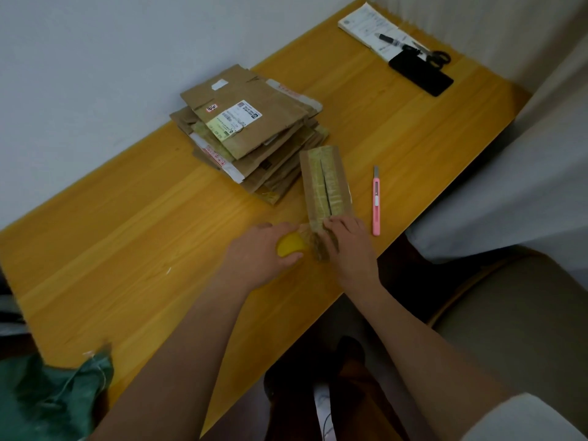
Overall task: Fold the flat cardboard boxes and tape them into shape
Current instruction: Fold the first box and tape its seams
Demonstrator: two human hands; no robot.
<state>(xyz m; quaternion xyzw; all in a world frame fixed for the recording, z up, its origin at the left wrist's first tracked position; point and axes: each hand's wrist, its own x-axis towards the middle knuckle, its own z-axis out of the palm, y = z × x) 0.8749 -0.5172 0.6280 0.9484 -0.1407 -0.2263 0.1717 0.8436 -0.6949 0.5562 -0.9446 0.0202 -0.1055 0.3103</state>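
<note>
1. Green cloth sits bunched at the near left corner of the wooden table, well apart from my work.

2. My left hand curls around the yellow tape roll, gripping it from above and resting it on the table just beside the box end. A strip of clear tape runs from the roll to the box.

3. The stack of flat cardboard boxes waits behind, near the wall, still to be folded.

4. The folded box lies in front of me, its long seam facing up, covered with old yellowish tape and split open down the middle.

5. My right hand presses on the near end of the box, fingers bent over the edge, pinning the tape start down. Whether the thumb grips underneath I cannot tell.

6. The pink utility knife lies just right of the box; farther off are a phone, scissors, a pen and papers.

7. Risks, as I judge them: if I pull the roll sideways the tape may go on crooked and miss the slit; if my right hand eases off, the light box may slide or the flaps spring apart; slack tape may wrinkle or stick to itself.
</note>
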